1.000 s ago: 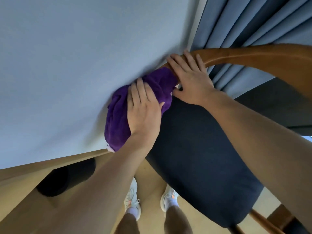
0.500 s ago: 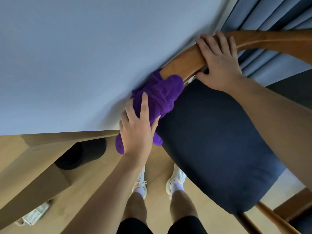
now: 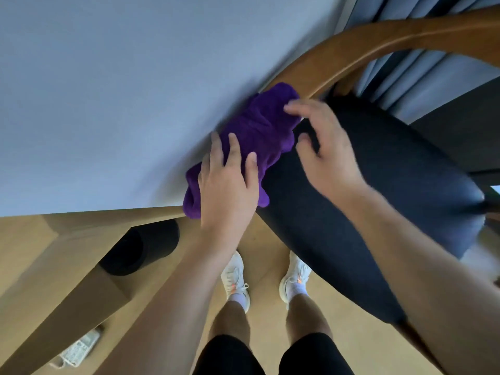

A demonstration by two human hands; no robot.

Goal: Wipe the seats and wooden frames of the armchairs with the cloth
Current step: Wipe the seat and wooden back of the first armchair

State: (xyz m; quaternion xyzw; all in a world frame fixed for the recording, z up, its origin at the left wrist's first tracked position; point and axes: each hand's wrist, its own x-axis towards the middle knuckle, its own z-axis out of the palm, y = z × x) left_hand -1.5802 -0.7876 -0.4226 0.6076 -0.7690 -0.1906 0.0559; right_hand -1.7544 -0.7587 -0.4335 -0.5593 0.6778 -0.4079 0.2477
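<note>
A purple cloth lies bunched over the lower end of the armchair's curved wooden armrest, between the wall and the dark blue seat cushion. My left hand presses on the cloth's near end with fingers spread and straight. Over the seat's edge hovers my right hand, blurred, fingers loosely bent, with its fingertips at the cloth's upper end; it holds nothing.
A pale wall stands close on the left, with blue curtains behind the chair. A black cylinder lies beside a wooden beam on the floor. My feet in white shoes stand just before the seat.
My right hand has let go of the wooden armrest and come down to the cloth's upper end. My left hand stays pressed on the cloth, which now lies more stretched out along the frame.
</note>
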